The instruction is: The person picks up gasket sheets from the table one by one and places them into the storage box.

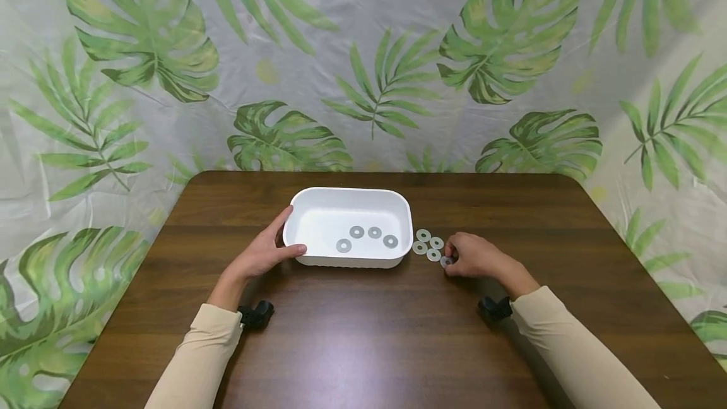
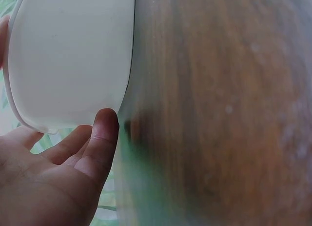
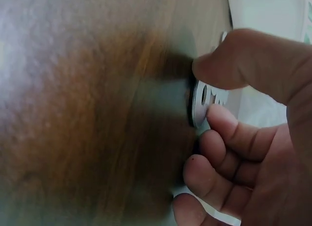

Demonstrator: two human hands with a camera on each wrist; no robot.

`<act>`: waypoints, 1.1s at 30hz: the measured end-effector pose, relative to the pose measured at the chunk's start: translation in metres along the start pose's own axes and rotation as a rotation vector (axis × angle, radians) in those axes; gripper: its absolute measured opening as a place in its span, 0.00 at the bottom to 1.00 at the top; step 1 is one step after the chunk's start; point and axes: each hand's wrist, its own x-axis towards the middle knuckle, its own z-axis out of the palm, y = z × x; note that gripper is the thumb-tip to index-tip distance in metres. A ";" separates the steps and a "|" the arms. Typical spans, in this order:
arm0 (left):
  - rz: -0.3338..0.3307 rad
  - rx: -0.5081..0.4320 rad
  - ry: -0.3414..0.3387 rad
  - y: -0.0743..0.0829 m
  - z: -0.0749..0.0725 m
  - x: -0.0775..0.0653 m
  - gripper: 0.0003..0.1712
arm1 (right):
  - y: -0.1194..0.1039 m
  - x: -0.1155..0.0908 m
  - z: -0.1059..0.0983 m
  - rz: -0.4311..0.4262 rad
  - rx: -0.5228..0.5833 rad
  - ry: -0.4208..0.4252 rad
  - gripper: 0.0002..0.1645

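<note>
On the counter (image 1: 363, 333), mid-width toward the back edge: white tub (image 1: 352, 262), upright, long side facing the person. Four loose flat washers (image 1: 418, 235) sit in a tight cluster just beside its right end; can't tell if the nearest one touches the wall. Four more binned washers (image 1: 351, 232) lie flat on the tub floor, center to right, none stacked.

Left hand (image 1: 262, 259): grip is round the tub's left end, thumb over the near rim, fingers along the end wall. Left wrist view confirms thumb on the outside near the edge.

Right hand (image 1: 474, 254): grip is narrow, thumb and index finger pinching one held washer (image 1: 444, 260) at the near-right edge of the cluster. Right wrist view has it tilted up; contact with the counter unclear. Other fingers curl below.

Black wrist units (image 1: 257, 315) on both wrists, beige sleeves (image 1: 193, 349) behind. Leaf-print sheet (image 1: 392, 81) hangs behind the counter.
</note>
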 end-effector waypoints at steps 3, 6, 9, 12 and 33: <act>0.001 0.001 0.000 0.000 0.000 0.000 0.59 | 0.003 0.001 0.001 -0.001 0.009 -0.002 0.09; 0.003 0.004 -0.002 0.000 0.000 0.001 0.58 | 0.006 0.000 0.002 -0.005 0.032 0.008 0.09; 0.003 0.006 -0.007 0.000 0.001 0.001 0.58 | 0.009 -0.003 0.004 0.017 0.064 0.029 0.12; -0.003 -0.007 -0.007 0.000 0.001 0.000 0.58 | 0.012 -0.005 0.005 0.039 0.054 0.062 0.16; 0.006 -0.008 0.000 0.000 0.000 -0.001 0.58 | 0.016 0.007 -0.005 -0.006 0.054 -0.020 0.11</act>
